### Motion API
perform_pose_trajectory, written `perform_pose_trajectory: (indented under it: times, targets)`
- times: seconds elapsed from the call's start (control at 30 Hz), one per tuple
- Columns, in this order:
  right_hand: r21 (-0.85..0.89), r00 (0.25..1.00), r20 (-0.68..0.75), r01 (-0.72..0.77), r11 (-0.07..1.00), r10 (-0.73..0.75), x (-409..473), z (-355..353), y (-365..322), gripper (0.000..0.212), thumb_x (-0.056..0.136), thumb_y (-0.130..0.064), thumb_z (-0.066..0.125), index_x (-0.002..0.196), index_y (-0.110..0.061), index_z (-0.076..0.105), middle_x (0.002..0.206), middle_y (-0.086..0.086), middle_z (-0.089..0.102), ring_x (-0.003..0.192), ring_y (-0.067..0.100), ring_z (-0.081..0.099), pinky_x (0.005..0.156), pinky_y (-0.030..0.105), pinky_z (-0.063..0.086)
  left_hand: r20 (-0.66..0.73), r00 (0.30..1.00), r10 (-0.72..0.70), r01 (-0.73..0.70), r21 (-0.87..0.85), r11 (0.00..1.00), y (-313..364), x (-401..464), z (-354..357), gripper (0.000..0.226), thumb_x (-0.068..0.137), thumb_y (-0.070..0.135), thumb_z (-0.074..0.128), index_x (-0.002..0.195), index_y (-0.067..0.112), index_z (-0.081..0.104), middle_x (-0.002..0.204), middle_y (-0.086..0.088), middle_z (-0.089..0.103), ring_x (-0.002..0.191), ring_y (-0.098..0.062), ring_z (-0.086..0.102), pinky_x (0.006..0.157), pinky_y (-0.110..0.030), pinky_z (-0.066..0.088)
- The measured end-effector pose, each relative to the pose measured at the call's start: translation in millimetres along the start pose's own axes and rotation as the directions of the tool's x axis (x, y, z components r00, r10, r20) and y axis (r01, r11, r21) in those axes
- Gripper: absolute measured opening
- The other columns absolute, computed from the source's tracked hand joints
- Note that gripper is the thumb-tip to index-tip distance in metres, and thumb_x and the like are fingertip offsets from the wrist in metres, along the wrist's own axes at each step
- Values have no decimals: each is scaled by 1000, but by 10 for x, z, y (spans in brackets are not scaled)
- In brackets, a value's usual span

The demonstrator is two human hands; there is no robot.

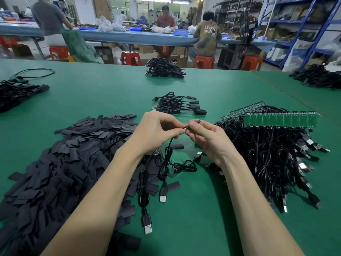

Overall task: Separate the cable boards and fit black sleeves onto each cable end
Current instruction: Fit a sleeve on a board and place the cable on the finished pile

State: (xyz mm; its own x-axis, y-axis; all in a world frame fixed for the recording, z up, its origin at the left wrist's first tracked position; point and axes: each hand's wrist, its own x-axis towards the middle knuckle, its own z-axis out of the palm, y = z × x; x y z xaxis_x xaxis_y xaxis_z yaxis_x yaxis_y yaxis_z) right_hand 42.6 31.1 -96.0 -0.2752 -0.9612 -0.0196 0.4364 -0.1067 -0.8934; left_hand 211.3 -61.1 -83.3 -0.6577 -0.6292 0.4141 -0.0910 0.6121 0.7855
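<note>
My left hand point(158, 129) pinches the end of a black cable point(167, 159) that hangs down to a USB plug point(163, 195) on the green table point(110, 93). My right hand point(206, 137) pinches a black sleeve point(196, 121) at that same cable end; the two hands meet fingertip to fingertip. A big heap of flat black sleeves point(60, 163) lies at the left. A strip of joined green cable boards point(279, 119) rests on a tangle of black cables point(273, 156) at the right. A second loose cable point(144, 200) lies under my left forearm.
A small row of sleeved cables point(180, 105) lies just beyond my hands. More black cable piles sit at the far middle point(164, 68), far left point(16, 93) and far right point(319, 76). One loose sleeve point(178, 146) lies below my hands. People work at a blue table behind.
</note>
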Motion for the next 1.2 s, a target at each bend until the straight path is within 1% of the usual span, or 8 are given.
perform_pose_trajectory:
  times: [0.07,0.2,0.33,0.53,0.63,0.8,1.1,1.2]
  targets:
    - [-13,1000,13,-5,1000,5,0,17,10,15,76,-13,78,88,-5,75,91,13,76,75,14,74,70,17,57,3,1000,-29,29,-62,998,4,-7,2,17,83,12,82,97,18,75,75,2,78,70,-17,75,67,-19,53]
    - [2,1000,27,-5,1000,5,1,44,1,13,76,-12,77,87,-6,75,93,14,76,74,13,73,69,17,57,6,999,-51,52,-137,989,-8,-9,-44,22,81,16,84,95,19,67,76,0,78,69,-13,74,62,-9,46]
    - [-27,998,51,-20,999,21,5,41,-12,20,75,-13,77,93,-5,72,93,13,77,74,14,73,70,17,58,42,996,-76,82,-171,982,-38,-2,-58,17,79,20,86,86,23,71,77,-4,78,75,-20,76,72,-19,53]
    - [36,997,57,-49,998,47,9,11,-19,21,76,-11,77,95,-2,73,91,12,77,76,15,74,70,17,58,148,978,-144,186,-331,925,-17,-16,-103,10,84,15,82,93,15,78,85,-14,78,85,-22,77,77,-22,57]
    - [63,995,78,-66,996,61,6,-17,-25,21,78,-10,75,97,-1,73,92,12,77,77,15,75,70,17,58,139,979,-149,190,-351,917,5,-12,-89,10,85,9,79,94,14,78,86,-16,78,83,-22,76,80,-26,59]
    - [94,994,92,-72,993,63,-3,-29,-29,22,78,-9,72,99,0,70,89,10,77,80,16,75,72,17,58,135,981,-137,175,-336,925,42,-13,-71,13,86,6,78,96,15,79,84,-10,79,80,-14,76,70,-15,54]
    - [58,993,98,-78,995,72,-6,0,-2,20,77,-9,74,96,-1,73,89,11,77,78,15,75,71,17,58,108,985,-135,165,-358,919,24,-55,-75,14,83,4,80,96,6,81,81,-13,78,74,-14,74,70,-18,55]
    - [31,991,108,-77,997,73,-4,1,7,15,77,-9,75,91,-4,76,89,12,76,77,15,75,71,17,58,109,982,-154,184,-361,914,19,-44,-90,11,81,6,82,91,10,82,81,-15,77,72,-15,74,69,-19,56]
